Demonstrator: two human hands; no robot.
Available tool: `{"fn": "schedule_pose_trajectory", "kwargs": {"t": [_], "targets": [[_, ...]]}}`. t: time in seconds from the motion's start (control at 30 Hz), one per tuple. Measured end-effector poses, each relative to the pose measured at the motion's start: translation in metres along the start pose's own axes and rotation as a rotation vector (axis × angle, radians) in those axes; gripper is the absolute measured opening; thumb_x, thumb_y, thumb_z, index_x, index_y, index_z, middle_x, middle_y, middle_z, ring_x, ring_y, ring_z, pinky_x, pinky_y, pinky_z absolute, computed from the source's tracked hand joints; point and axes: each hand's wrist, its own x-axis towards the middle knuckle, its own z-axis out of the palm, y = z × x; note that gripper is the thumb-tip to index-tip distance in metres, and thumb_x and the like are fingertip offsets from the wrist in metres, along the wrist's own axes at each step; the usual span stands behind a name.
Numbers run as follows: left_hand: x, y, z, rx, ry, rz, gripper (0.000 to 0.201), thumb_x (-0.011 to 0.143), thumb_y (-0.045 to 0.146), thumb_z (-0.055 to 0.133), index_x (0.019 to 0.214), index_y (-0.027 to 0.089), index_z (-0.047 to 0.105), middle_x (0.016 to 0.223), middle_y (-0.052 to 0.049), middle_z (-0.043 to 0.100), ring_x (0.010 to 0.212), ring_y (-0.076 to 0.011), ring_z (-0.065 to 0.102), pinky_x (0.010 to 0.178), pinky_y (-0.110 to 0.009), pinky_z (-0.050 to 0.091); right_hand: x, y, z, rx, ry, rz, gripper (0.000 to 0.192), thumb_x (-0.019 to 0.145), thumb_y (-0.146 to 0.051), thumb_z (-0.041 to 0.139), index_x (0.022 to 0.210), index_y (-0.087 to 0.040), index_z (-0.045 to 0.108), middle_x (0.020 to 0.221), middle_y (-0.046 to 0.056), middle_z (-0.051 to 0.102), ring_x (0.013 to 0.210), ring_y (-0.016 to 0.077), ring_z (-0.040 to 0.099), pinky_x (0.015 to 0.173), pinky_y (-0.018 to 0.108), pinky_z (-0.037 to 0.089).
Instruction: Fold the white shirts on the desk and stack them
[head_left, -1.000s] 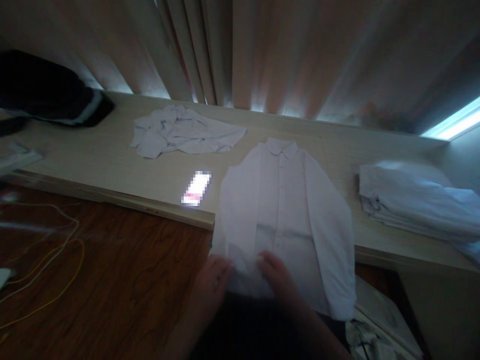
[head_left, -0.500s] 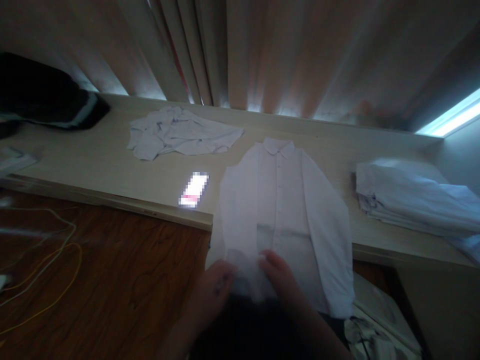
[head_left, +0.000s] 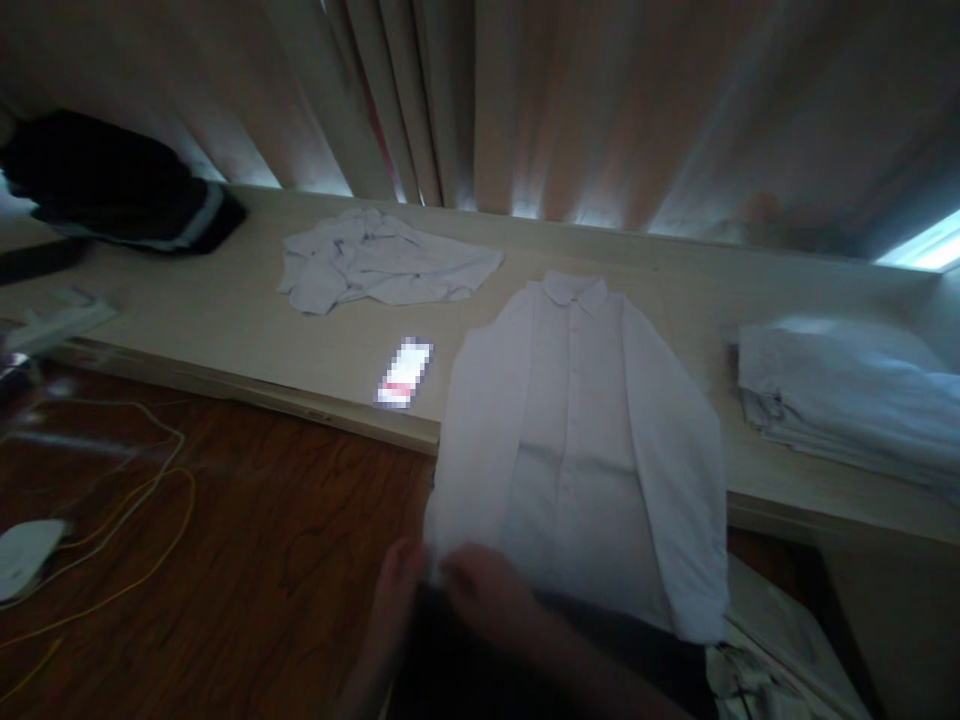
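Observation:
A white long-sleeved shirt (head_left: 574,430) lies front up, its collar away from me, partly on the shelf and partly hanging over its front edge toward my lap. Both sleeves run down along its sides. My left hand (head_left: 399,585) is closed at the lower left corner of the shirt, by the sleeve's end. Just right of it, my right hand (head_left: 491,592) is closed on the same lower edge, knuckles up. Some blur lies over the fingers, and the bit of cloth between them is mostly hidden.
On the pale shelf (head_left: 225,310) are a crumpled white garment (head_left: 382,262), a lit phone (head_left: 405,372), folded white clothes (head_left: 847,400) at right and a dark pile (head_left: 112,180) at left. Cables (head_left: 169,480) and a white device (head_left: 30,555) lie on the wooden floor.
Both hands have moved closer together; the right one has shifted left to the sleeve's end. The left sleeve now lies flatter along the side. The view has turned slightly left.

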Motion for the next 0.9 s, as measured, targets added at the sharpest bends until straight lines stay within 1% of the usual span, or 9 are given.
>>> {"fn": "schedule_pose_trajectory", "kwargs": {"t": [0.07, 0.13, 0.3, 0.37, 0.43, 0.53, 0.67, 0.77, 0.9], "targets": [[0.003, -0.001, 0.002, -0.03, -0.035, -0.019, 0.045, 0.065, 0.051, 0.063, 0.096, 0.018, 0.062, 0.088, -0.01, 0.071, 0.081, -0.0249, 0.066, 0.071, -0.035, 0.053, -0.002, 0.003, 0.0, -0.051, -0.079, -0.044, 0.018, 0.084, -0.026, 0.045, 0.083, -0.019, 0.061, 0.082, 0.004, 0.062, 0.074, 0.0158, 0.054, 0.067, 0.027, 0.04], [0.007, -0.003, 0.003, -0.048, -0.076, -0.037, 0.048, 0.062, 0.047, 0.068, 0.1, 0.018, 0.061, 0.088, -0.011, 0.071, 0.077, -0.0251, 0.067, 0.067, -0.036, 0.053, -0.006, 0.011, -0.004, -0.041, -0.067, -0.033, 0.02, 0.085, -0.027, 0.043, 0.083, -0.02, 0.062, 0.083, 0.004, 0.062, 0.076, 0.0164, 0.055, 0.07, 0.028, 0.041], [0.012, -0.009, 0.0, -0.047, -0.142, -0.068, 0.039, 0.069, 0.037, 0.063, 0.101, 0.016, 0.06, 0.096, -0.012, 0.071, 0.082, -0.0234, 0.067, 0.069, -0.033, 0.053, -0.013, 0.046, -0.018, 0.295, 0.282, 0.305, 0.02, 0.085, -0.028, 0.044, 0.096, -0.018, 0.058, 0.092, 0.006, 0.063, 0.083, 0.0176, 0.058, 0.075, 0.03, 0.045], [0.013, -0.011, 0.0, -0.023, -0.144, -0.069, 0.033, 0.07, 0.035, 0.06, 0.097, 0.016, 0.061, 0.094, -0.011, 0.071, 0.081, -0.0223, 0.066, 0.07, -0.032, 0.052, -0.012, 0.057, -0.02, 0.463, 0.331, 0.397, 0.02, 0.084, -0.03, 0.045, 0.098, -0.018, 0.055, 0.093, 0.007, 0.064, 0.082, 0.0177, 0.06, 0.073, 0.03, 0.047], [0.015, -0.011, 0.001, 0.002, -0.15, -0.073, 0.031, 0.071, 0.038, 0.059, 0.091, 0.016, 0.063, 0.09, -0.01, 0.071, 0.078, -0.022, 0.066, 0.069, -0.032, 0.052, -0.009, 0.063, -0.02, 0.578, 0.307, 0.443, 0.02, 0.083, -0.03, 0.047, 0.097, -0.017, 0.054, 0.092, 0.007, 0.065, 0.082, 0.0179, 0.061, 0.072, 0.03, 0.048], [0.016, -0.009, 0.003, 0.056, -0.205, -0.086, 0.037, 0.071, 0.047, 0.058, 0.09, 0.016, 0.066, 0.083, -0.008, 0.072, 0.073, -0.022, 0.065, 0.065, -0.033, 0.051, -0.005, 0.061, -0.016, 0.619, 0.233, 0.449, 0.022, 0.081, -0.028, 0.05, 0.099, -0.016, 0.056, 0.094, 0.007, 0.066, 0.085, 0.0191, 0.062, 0.074, 0.031, 0.049], [0.014, -0.005, 0.005, 0.152, -0.288, -0.05, 0.034, 0.068, 0.042, 0.062, 0.089, 0.016, 0.069, 0.08, -0.007, 0.072, 0.072, -0.0213, 0.064, 0.065, -0.031, 0.05, -0.005, 0.055, -0.014, 0.612, 0.195, 0.407, 0.028, 0.08, -0.03, 0.053, 0.102, -0.016, 0.062, 0.102, 0.008, 0.067, 0.097, 0.0216, 0.061, 0.08, 0.032, 0.048], [0.011, -0.003, 0.006, 0.164, -0.327, -0.052, 0.033, 0.071, 0.042, 0.06, 0.089, 0.016, 0.068, 0.081, -0.008, 0.072, 0.069, -0.0203, 0.064, 0.061, -0.03, 0.049, -0.007, 0.057, -0.015, 0.552, 0.187, 0.435, 0.025, 0.079, -0.029, 0.052, 0.095, -0.015, 0.066, 0.096, 0.007, 0.069, 0.093, 0.0228, 0.061, 0.079, 0.034, 0.047], [0.008, -0.002, 0.006, 0.197, -0.309, -0.054, 0.034, 0.068, 0.045, 0.061, 0.084, 0.016, 0.068, 0.076, -0.007, 0.071, 0.064, -0.0191, 0.061, 0.056, -0.028, 0.047, -0.011, 0.066, -0.015, 0.506, 0.18, 0.432, 0.024, 0.08, -0.026, 0.049, 0.093, -0.016, 0.067, 0.09, 0.007, 0.07, 0.087, 0.0223, 0.062, 0.079, 0.036, 0.047]]}}
